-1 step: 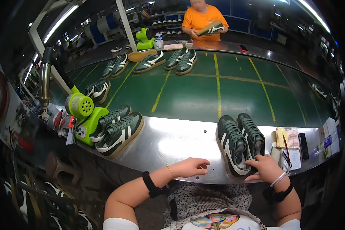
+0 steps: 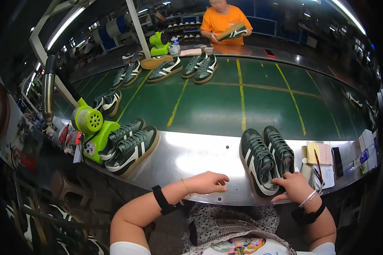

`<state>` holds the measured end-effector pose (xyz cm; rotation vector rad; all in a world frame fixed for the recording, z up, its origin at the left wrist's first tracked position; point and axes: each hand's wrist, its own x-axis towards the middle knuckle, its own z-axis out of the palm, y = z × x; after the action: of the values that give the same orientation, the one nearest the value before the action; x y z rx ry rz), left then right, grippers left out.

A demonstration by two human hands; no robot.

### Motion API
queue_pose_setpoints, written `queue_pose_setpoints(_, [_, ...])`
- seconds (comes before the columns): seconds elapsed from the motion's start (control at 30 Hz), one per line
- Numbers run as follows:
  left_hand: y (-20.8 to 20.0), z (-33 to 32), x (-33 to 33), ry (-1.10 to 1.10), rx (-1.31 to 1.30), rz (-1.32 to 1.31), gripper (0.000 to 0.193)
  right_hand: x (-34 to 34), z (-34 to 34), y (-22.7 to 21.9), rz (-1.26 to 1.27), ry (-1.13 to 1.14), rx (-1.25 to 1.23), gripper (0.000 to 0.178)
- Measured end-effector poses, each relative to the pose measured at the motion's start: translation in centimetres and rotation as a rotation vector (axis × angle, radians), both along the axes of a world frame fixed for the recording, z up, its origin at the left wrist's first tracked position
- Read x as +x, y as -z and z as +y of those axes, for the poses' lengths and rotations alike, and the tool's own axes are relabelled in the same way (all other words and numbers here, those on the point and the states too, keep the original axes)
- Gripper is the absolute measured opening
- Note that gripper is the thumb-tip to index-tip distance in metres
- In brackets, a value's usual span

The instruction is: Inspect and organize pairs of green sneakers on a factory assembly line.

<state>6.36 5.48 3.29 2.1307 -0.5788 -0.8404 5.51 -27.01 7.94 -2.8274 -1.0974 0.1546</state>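
Note:
Two dark green sneakers with white stripes, a left one (image 2: pixel 256 159) and a right one (image 2: pixel 281 148), stand side by side on the metal ledge, toes pointing away from me. My right hand (image 2: pixel 297 187) is at their heels. Its fingertips reach over the heel collars and the thumb lies lower, behind them; the exact grip is partly hidden. Over the ledge to the left of the pair hovers my left hand (image 2: pixel 207 182), fingers loosely bent and apart, with nothing in it.
Another green pair (image 2: pixel 134 148) sits at left against a lime-green machine (image 2: pixel 93 127). More sneakers (image 2: pixel 165 70) rest on the green belt (image 2: pixel 208 102). Right of my hand lie a notepad (image 2: pixel 321 153) and a black phone (image 2: pixel 337 161). Across the belt, a person in orange (image 2: pixel 225 21) holds a shoe.
My left hand has shifted slightly to the left and away from me, its forearm with it. My right hand and the two sneakers beside it look unchanged.

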Motion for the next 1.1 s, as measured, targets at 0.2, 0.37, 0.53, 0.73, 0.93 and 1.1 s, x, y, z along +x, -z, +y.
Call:
queue_pose_setpoints(0.2, [-6.1,6.3,14.4,0.046,0.571,-0.265,0.048,3.5,-2.6,0.9,0.063,-0.100,-0.104,0.041])
queue_pose_setpoints(0.37, [-7.8,11.6,33.5,-0.050,0.841,-0.452,0.049,3.6,-4.8,2.1,0.123,-0.197,-0.105,0.036])
queue_pose_setpoints(0.53, [-4.4,14.6,49.8,-0.216,0.952,-0.502,0.062,5.7,-2.0,-0.3,0.304,-0.019,0.127,0.019])
queue_pose_setpoints(0.73, [-1.8,10.4,60.3,-0.306,1.066,-0.706,0.089,5.2,-2.2,0.2,0.306,0.043,0.175,0.009])
queue_pose_setpoints(0.93, [0.4,8.8,66.0,-0.243,1.259,-0.259,0.089,6.0,-1.2,-0.1,0.319,0.127,0.193,0.003])
queue_pose_setpoints(1.1, [-1.2,8.2,60.8,-0.326,1.033,-0.598,0.077,5.6,-1.1,-0.1,0.299,0.055,0.191,0.014])
